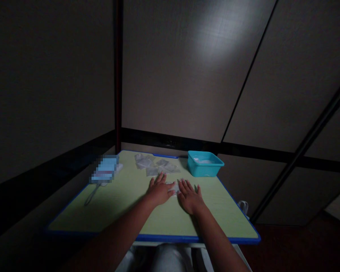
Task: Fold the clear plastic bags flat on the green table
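Both my hands lie flat, fingers stretched out, on a green table (pixel 124 204) with a blue edge. My left hand (pixel 158 190) and my right hand (pixel 189 196) press side by side on a small clear plastic bag (pixel 174 187) that shows between them. Several more small clear bags (pixel 154 164) lie scattered just beyond my fingers toward the table's far edge. The room is dim, so what the bags contain cannot be made out.
A teal plastic tub (pixel 204 163) stands at the far right of the table. A blurred pale blue object (pixel 104 170) sits at the far left, with a thin cord (pixel 92 194) trailing from it. Dark partition walls enclose the table.
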### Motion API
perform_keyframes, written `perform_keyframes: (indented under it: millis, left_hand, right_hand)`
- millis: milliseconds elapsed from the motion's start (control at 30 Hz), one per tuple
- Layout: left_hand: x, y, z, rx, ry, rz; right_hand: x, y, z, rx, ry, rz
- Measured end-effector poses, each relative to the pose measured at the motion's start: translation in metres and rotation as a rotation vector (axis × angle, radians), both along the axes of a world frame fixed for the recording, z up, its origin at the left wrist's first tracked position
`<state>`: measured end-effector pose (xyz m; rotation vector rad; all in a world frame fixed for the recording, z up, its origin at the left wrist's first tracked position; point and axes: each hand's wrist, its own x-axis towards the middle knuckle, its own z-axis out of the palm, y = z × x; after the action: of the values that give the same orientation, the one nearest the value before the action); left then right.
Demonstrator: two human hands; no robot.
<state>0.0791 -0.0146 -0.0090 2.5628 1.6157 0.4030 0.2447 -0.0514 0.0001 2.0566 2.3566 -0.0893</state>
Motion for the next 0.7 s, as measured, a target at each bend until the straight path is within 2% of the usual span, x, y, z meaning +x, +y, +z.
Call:
perform_keyframes:
  millis: [267,400,500,600,700]
  left_hand:
    - [-0.011,0.001,-0.002,-0.042,-0.024,0.012]
    - [-0.017,0.002,-0.002,0.006,-0.076,0.024]
    - [-0.021,0.004,-0.004,0.033,-0.112,0.033]
    - [-0.021,0.006,-0.006,0.037,-0.106,0.018]
    - [-0.021,0.008,-0.008,0.017,-0.094,0.010]
  right_hand:
    - [0.016,0.003,-0.005,0.012,0.047,-0.119]
    - [0.021,0.005,-0.007,0.035,0.072,-0.158]
    - [0.021,0.006,-0.005,0.109,0.104,-0.176]
    - [0.014,0.006,-0.002,0.204,0.134,-0.114]
    - [0.003,0.005,0.001,0.210,0.159,0.057]
